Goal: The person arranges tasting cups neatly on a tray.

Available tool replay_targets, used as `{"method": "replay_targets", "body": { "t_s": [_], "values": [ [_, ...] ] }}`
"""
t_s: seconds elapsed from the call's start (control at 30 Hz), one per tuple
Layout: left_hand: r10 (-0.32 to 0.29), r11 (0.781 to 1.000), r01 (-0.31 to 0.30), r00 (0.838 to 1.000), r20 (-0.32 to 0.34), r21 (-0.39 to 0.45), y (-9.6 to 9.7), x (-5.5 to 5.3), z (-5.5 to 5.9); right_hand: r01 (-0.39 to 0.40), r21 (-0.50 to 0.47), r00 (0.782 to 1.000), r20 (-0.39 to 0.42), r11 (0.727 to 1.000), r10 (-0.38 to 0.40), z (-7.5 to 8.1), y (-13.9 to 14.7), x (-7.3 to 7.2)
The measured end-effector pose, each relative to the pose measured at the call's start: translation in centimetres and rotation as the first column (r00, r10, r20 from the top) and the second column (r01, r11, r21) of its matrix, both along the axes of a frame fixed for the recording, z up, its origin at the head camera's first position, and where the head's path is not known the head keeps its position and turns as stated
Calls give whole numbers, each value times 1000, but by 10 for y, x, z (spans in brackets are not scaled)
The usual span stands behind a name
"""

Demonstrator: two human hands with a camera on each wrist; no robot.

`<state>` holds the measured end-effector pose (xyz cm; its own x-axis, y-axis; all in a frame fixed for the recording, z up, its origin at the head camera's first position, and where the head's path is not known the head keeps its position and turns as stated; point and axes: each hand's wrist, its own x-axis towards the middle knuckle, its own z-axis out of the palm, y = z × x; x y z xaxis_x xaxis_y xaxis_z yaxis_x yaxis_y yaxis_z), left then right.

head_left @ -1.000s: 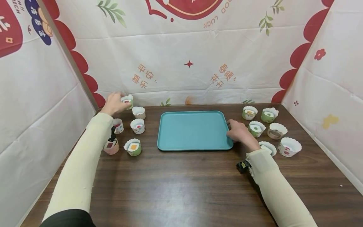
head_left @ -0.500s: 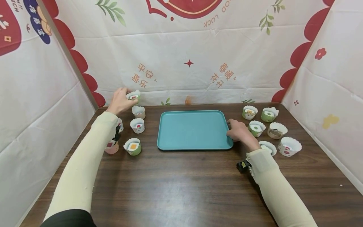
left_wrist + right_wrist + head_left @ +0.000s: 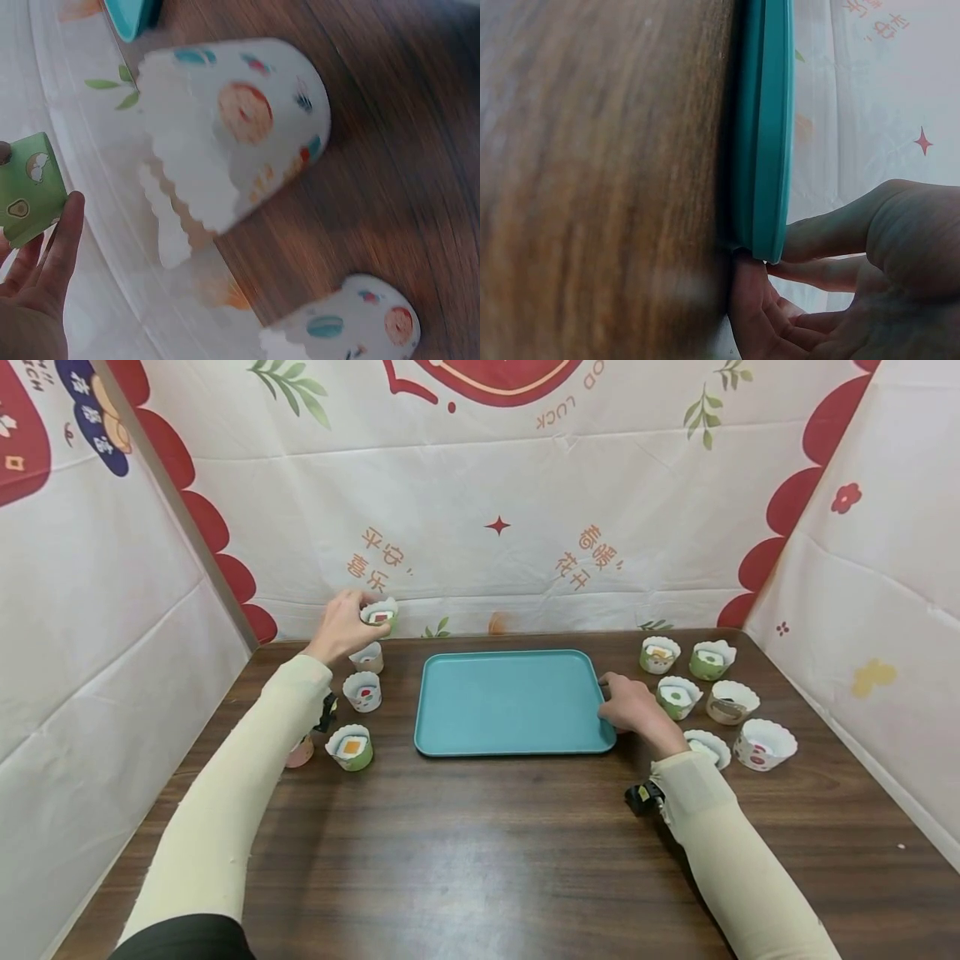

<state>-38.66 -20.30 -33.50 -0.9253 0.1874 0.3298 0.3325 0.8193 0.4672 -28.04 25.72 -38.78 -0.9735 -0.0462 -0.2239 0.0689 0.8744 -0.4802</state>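
In the head view my left hand (image 3: 345, 625) holds a green paper baking cup (image 3: 381, 612) up off the table, above the back left cups. Inside the cup lies something white with a dark red square. The left wrist view shows the green cup (image 3: 36, 180), with avocado pictures, between the fingers. My right hand (image 3: 636, 712) grips the right edge of the flat teal tray (image 3: 517, 702). Seen from the right wrist, the thumb lies over the tray's rim (image 3: 772, 135) and other fingers reach beneath it. The tray rests on the table with nothing on it.
Several paper cups stand at the left, among them a white one (image 3: 363, 692) and a green one (image 3: 351, 748); a pink cup (image 3: 301, 752) is partly behind the left wrist. Several more, including a polka-print cup (image 3: 765, 746), stand right of the tray. A cloth wall (image 3: 450, 485) rises behind.
My left hand has lifted the green cup from the back left and carried it rightward, past the cup row's back end. The right hand and tray stay in place.
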Motion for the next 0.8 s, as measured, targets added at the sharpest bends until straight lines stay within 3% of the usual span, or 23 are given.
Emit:
{"method": "replay_targets", "body": {
  "t_s": [0.3,0.8],
  "values": [
    [-61,998,62,995,78,-6,23,0,-6,0,1,1000,-16,1000,0,0,0,0],
    [-138,990,137,984,112,13,59,-5,-15,-13,10,1000,2,1000,13,1,1,-2]
  ]
}}
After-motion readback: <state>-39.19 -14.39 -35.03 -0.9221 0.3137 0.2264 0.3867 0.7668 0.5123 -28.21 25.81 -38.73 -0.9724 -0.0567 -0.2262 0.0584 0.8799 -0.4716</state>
